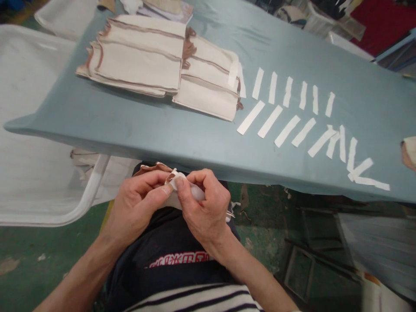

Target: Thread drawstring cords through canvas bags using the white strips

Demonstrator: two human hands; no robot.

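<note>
Close to my body, in front of the table's near edge, my left hand (139, 199) and my right hand (206, 201) meet with fingers pinched. Between them is a cream piece with brown edges (173, 200), partly hidden by the fingers. Its brown, uneven edge sticks out beyond my left fingers. Under my right thumb a bit of white material is folded over the piece; I cannot make out exactly what it is. More pale layered edges (230, 214) show beside my right wrist.
A blue-grey cloth covers the table (136, 125). On it lie stacked cream pieces with brown edges (139, 60) and several white strips (269, 121) in rows. A white plastic tub (32, 130) stands left. A metal frame (299, 268) is on the green floor at right.
</note>
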